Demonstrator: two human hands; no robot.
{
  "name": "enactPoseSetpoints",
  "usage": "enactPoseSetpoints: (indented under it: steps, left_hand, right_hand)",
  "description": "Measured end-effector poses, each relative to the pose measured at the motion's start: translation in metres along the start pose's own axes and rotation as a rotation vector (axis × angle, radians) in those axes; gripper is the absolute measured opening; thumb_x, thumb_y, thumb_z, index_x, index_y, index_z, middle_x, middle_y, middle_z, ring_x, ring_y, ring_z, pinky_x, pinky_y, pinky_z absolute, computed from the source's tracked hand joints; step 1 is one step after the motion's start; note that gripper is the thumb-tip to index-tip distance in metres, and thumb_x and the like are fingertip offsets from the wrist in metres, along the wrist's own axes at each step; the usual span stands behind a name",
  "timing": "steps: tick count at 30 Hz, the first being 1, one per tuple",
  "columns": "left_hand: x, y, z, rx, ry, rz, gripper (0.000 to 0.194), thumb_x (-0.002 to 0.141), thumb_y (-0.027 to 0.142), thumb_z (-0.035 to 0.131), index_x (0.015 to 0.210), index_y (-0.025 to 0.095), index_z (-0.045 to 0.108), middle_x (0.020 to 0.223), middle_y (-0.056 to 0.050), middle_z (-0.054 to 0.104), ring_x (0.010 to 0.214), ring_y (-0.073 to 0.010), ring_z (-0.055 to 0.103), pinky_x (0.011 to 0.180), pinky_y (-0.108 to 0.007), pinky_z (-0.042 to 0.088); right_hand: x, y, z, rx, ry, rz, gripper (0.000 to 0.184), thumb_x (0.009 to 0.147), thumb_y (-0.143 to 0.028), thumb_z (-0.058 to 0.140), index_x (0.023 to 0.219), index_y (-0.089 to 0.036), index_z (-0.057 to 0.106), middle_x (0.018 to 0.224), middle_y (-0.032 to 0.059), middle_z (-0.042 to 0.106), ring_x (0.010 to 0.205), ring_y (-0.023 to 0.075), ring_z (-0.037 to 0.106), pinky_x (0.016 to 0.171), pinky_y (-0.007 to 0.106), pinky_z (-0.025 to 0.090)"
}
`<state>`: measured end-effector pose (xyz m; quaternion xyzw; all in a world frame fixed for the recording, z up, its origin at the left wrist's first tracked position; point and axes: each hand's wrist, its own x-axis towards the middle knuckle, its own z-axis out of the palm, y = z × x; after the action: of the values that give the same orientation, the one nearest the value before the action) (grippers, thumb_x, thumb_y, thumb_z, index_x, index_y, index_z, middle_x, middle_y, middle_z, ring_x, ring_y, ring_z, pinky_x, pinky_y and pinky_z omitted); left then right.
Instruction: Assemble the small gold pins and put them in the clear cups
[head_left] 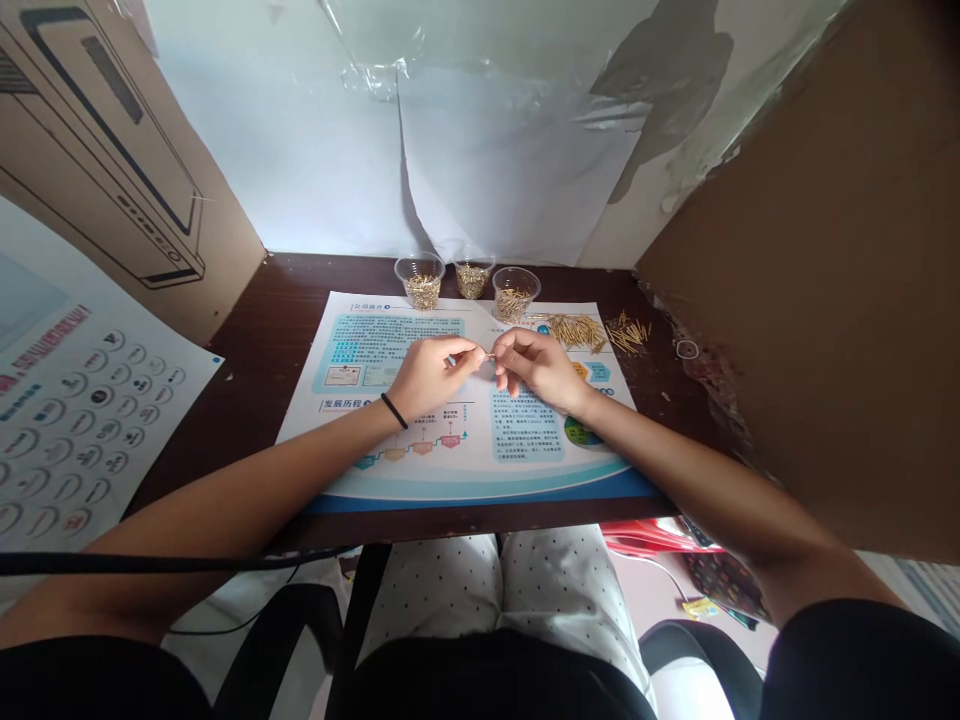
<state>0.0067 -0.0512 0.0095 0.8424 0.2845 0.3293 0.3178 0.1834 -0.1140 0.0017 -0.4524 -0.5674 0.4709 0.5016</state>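
Note:
My left hand (435,372), with a black band at the wrist, pinches one end of a small thin metal pin (490,355). The fingertips of my right hand (541,370) are closed on its other end, so the hands nearly meet above the printed sheet (442,478). The pin is too small to show its exact shape. Just beyond my right hand lies a pile of thin gold-coloured pins (576,333). Three clear plastic cups, a left cup (420,282), a middle cup (473,278) and a right cup (516,295), hold small gold-coloured metal pieces.
More gold-coloured pins (630,334) lie on the dark tabletop (247,300), right of the sheet. Cardboard walls, one on the left (150,170) and one on the right (825,300), flank the table. Another printed sheet (82,400) leans in at the left. A black cable (150,564) crosses low left.

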Motion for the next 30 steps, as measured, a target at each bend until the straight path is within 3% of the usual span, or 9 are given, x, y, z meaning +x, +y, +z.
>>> enactPoseSetpoints:
  steps: [5, 11, 14, 18, 23, 30]
  left_hand:
    - [-0.0004, -0.0009, -0.0003, -0.005, -0.025, -0.047, 0.027, 0.089, 0.03, 0.055, 0.073, 0.015, 0.071, 0.054, 0.001, 0.058, 0.048, -0.0079, 0.042, 0.047, -0.021, 0.032]
    - [0.0011, -0.0007, -0.0009, -0.082, -0.042, -0.095, 0.031, 0.091, 0.034, 0.051, 0.077, 0.015, 0.07, 0.066, -0.003, 0.068, 0.054, -0.0093, 0.054, 0.052, -0.021, 0.041]
    - [0.0012, -0.0001, -0.0009, -0.055, -0.035, -0.073, 0.029, 0.09, 0.03, 0.051, 0.071, 0.014, 0.065, 0.062, -0.002, 0.064, 0.053, -0.009, 0.052, 0.051, -0.02, 0.039]
    - [0.0013, -0.0005, -0.0004, -0.011, -0.009, -0.066, 0.028, 0.09, 0.025, 0.049, 0.065, 0.014, 0.057, 0.059, 0.0, 0.059, 0.05, -0.0077, 0.045, 0.05, -0.02, 0.035]
    - [0.0021, -0.0037, -0.001, -0.023, -0.037, -0.01, 0.026, 0.091, 0.025, 0.047, 0.07, 0.014, 0.058, 0.068, -0.001, 0.061, 0.056, -0.0082, 0.049, 0.055, -0.021, 0.038]
    - [0.0018, -0.0033, -0.0018, 0.027, -0.044, 0.062, 0.023, 0.088, 0.019, 0.048, 0.069, 0.014, 0.059, 0.064, 0.0, 0.058, 0.056, -0.0082, 0.045, 0.055, -0.021, 0.034]
  right_hand:
    - [0.0005, 0.0012, 0.0018, -0.026, 0.037, 0.004, 0.033, 0.087, -0.05, 0.06, 0.079, -0.018, 0.055, 0.063, -0.001, 0.06, 0.049, 0.0082, 0.058, 0.041, 0.021, 0.046]
    - [0.0006, -0.0015, 0.0041, -0.086, 0.117, 0.011, 0.039, 0.087, -0.056, 0.058, 0.076, -0.019, 0.051, 0.054, -0.0033, 0.057, 0.039, 0.0061, 0.05, 0.039, 0.022, 0.043]
    - [0.0003, -0.0022, 0.0049, -0.085, 0.133, 0.009, 0.039, 0.086, -0.057, 0.057, 0.077, -0.019, 0.05, 0.055, -0.0037, 0.057, 0.039, 0.0056, 0.049, 0.039, 0.021, 0.042]
    - [0.0014, -0.0016, 0.0029, -0.051, 0.044, 0.005, 0.04, 0.084, -0.056, 0.062, 0.075, -0.018, 0.052, 0.056, -0.0038, 0.056, 0.042, 0.0056, 0.052, 0.038, 0.02, 0.041]
    - [0.0024, -0.0013, -0.0032, 0.012, -0.104, 0.019, 0.038, 0.084, -0.052, 0.065, 0.075, -0.017, 0.056, 0.062, -0.0033, 0.057, 0.05, 0.006, 0.058, 0.043, 0.018, 0.045]
    - [0.0028, -0.0027, -0.0047, 0.016, -0.098, 0.001, 0.037, 0.084, -0.053, 0.065, 0.075, -0.017, 0.056, 0.063, -0.0025, 0.057, 0.053, 0.007, 0.06, 0.045, 0.018, 0.049]
